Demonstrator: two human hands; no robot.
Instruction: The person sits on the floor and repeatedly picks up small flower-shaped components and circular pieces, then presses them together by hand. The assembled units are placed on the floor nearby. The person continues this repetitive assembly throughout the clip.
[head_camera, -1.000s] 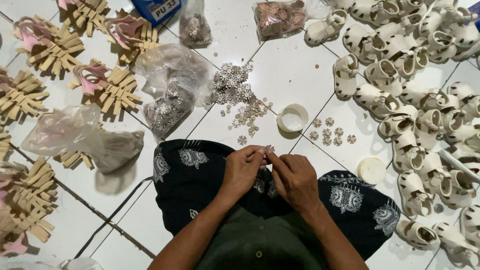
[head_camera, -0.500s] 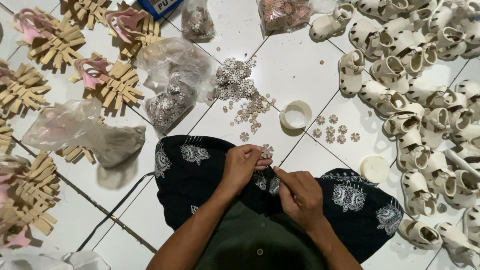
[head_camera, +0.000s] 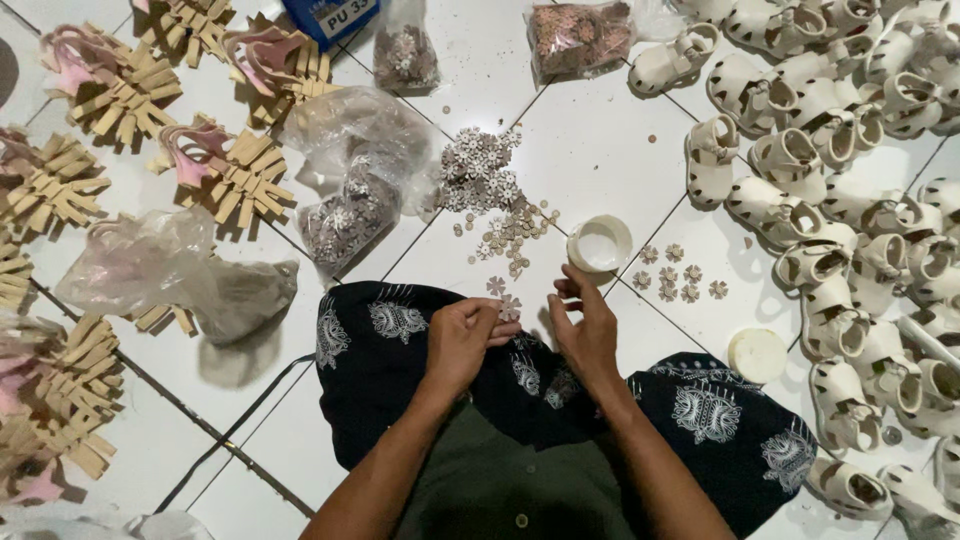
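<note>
I sit on a white tiled floor with a dark patterned cloth (head_camera: 380, 350) over my lap. My left hand (head_camera: 468, 340) pinches a small pale flower-shaped ornament (head_camera: 510, 306) above my knee. My right hand (head_camera: 585, 325) is raised beside it, fingers curled, reaching toward the small round white cup (head_camera: 600, 243) just ahead; I cannot tell whether it holds anything. A heap of the same flower ornaments (head_camera: 485, 180) and smaller round pieces (head_camera: 515, 240) lies ahead on the floor. Several finished flowers (head_camera: 680, 272) lie right of the cup.
Several cream child sandals (head_camera: 850, 180) crowd the right side. Bundles of tan strips with pink parts (head_camera: 230, 170) lie at left. Plastic bags of ornaments (head_camera: 350, 200) sit ahead, with a blue box (head_camera: 330, 15) at the top. A white lid (head_camera: 757, 354) rests by my right knee.
My right hand has moved away from the left hand, forward toward the white cup. My left hand stays over my lap with the flower ornament.
</note>
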